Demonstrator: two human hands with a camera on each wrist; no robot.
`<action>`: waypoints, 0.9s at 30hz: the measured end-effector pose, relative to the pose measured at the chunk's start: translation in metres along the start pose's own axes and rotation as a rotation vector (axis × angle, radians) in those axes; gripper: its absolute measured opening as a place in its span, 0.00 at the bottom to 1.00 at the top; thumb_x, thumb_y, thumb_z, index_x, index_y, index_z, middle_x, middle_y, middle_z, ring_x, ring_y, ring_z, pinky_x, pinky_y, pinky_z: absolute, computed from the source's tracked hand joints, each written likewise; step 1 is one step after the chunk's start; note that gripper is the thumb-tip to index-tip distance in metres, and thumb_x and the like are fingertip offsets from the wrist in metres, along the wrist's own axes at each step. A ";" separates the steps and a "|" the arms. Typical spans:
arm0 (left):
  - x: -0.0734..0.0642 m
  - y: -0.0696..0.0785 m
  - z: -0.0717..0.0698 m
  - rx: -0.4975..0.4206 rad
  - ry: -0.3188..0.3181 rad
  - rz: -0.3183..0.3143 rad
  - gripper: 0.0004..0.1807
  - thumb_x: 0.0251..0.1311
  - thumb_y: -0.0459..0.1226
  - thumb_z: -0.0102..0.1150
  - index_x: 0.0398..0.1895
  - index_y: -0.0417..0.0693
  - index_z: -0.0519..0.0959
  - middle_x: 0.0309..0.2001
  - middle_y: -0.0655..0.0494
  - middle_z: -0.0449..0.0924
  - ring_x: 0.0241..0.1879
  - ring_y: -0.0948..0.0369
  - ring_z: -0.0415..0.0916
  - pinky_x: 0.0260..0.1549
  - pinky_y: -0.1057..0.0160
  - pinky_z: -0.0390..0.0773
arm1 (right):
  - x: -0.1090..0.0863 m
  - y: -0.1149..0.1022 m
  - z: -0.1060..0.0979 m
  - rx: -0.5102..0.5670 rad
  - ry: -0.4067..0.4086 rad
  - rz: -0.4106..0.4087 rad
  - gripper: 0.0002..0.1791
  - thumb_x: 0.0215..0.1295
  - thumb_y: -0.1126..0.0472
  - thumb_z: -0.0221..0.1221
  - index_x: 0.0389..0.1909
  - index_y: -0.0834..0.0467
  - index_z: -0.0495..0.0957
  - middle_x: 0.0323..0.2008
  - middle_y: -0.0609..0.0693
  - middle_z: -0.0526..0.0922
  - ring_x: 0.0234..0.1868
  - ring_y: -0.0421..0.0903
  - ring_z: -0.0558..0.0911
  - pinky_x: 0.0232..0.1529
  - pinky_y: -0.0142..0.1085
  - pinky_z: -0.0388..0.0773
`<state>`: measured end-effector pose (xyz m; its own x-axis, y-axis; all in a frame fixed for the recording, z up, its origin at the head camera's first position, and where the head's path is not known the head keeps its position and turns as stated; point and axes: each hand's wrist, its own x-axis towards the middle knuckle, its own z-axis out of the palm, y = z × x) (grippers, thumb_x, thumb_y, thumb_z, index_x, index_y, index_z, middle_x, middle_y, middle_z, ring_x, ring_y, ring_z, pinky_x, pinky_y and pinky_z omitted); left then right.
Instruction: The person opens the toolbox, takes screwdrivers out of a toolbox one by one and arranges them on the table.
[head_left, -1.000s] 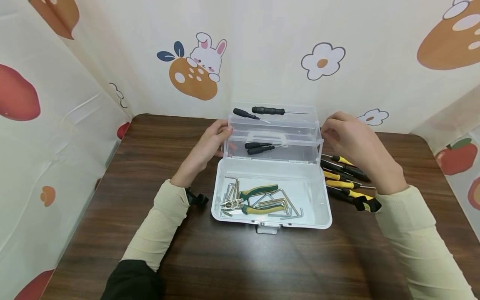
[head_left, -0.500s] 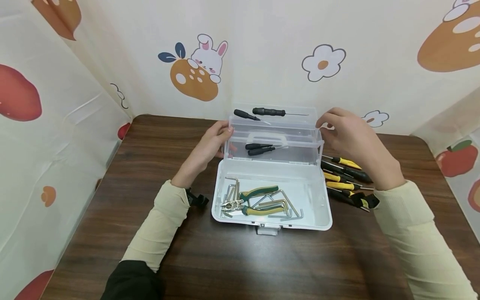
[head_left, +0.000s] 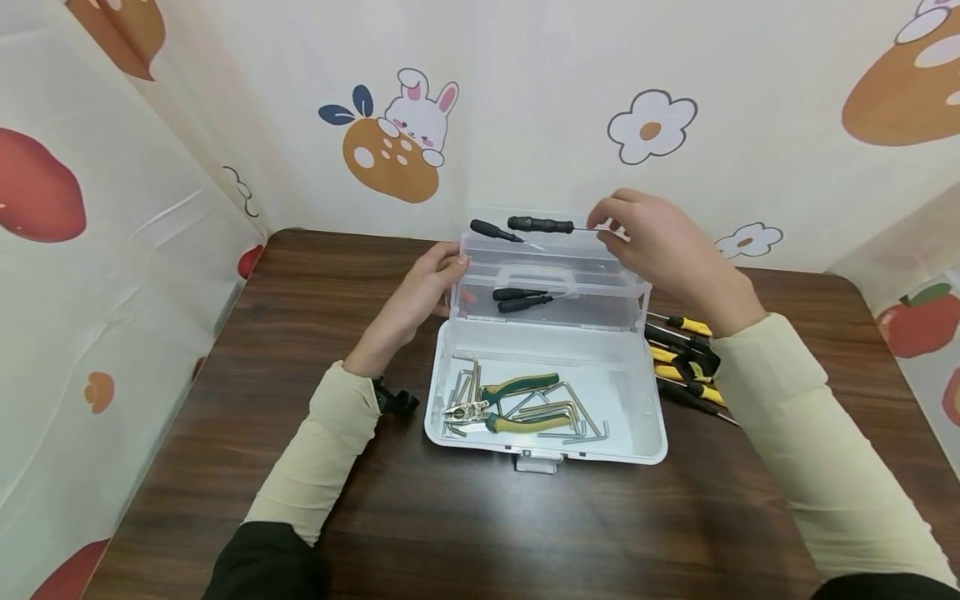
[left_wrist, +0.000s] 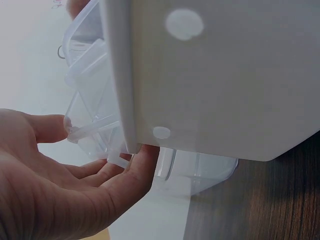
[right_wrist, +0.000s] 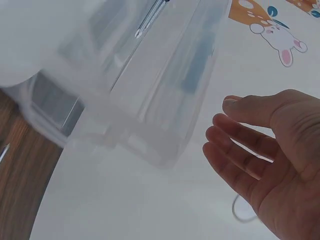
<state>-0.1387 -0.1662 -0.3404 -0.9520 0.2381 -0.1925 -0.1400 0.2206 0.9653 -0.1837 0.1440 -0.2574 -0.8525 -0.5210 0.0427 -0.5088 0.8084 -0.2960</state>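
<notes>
Toolbox point(head_left: 632, 408), one, lid up: white base on the far middle of the table point(head_left: 450, 533), clear trays point(head_left: 611, 308) raised at its far side, one latch point(head_left: 537, 463) at the near edge.

Your left hand point(head_left: 422, 292), one: grips the left end of the clear trays, thumb on the edge, fingers curled round behind. Your right hand point(head_left: 663, 243), one: released, fingers loosely bent just beside the trays' right end, holding nothing; from the head view it covers the tip of the longer upper screwdriver.

Small black screwdrivers point(head_left: 540, 224), four: two in the upper part of the trays, two lower down.

Pliers point(head_left: 528, 423), one pair, green and yellow, in the base. Hex keys point(head_left: 551, 406), several, overlapping; exact count cannot be told.

Yellow-and-black screwdrivers point(head_left: 688, 324) and black ones, at least five together, right of the box, partly hidden by your right wrist mount point(head_left: 699, 357).

Printed curtain point(head_left: 540, 108), beyond the table.
</notes>
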 end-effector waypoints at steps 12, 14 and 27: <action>0.000 0.000 0.001 -0.003 0.000 -0.002 0.27 0.84 0.46 0.42 0.79 0.47 0.60 0.70 0.40 0.74 0.50 0.45 0.86 0.37 0.57 0.91 | 0.044 -0.015 0.012 0.009 -0.076 -0.105 0.16 0.74 0.70 0.58 0.60 0.62 0.79 0.58 0.59 0.84 0.59 0.58 0.82 0.62 0.53 0.81; 0.001 0.001 0.001 -0.001 0.000 -0.004 0.27 0.84 0.46 0.42 0.79 0.46 0.60 0.70 0.40 0.74 0.51 0.43 0.85 0.37 0.56 0.91 | 0.049 -0.015 0.016 0.007 -0.098 -0.112 0.18 0.74 0.70 0.58 0.62 0.62 0.79 0.60 0.59 0.83 0.60 0.58 0.82 0.63 0.53 0.80; 0.002 0.000 0.001 0.007 0.006 -0.004 0.27 0.84 0.46 0.42 0.79 0.45 0.60 0.68 0.43 0.76 0.49 0.45 0.86 0.38 0.55 0.91 | 0.068 -0.020 0.027 -0.017 -0.123 -0.186 0.19 0.74 0.70 0.59 0.63 0.61 0.79 0.57 0.60 0.84 0.57 0.57 0.82 0.61 0.52 0.81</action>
<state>-0.1405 -0.1652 -0.3413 -0.9531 0.2311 -0.1955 -0.1423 0.2281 0.9632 -0.2286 0.0850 -0.2744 -0.7232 -0.6903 -0.0221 -0.6589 0.6992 -0.2775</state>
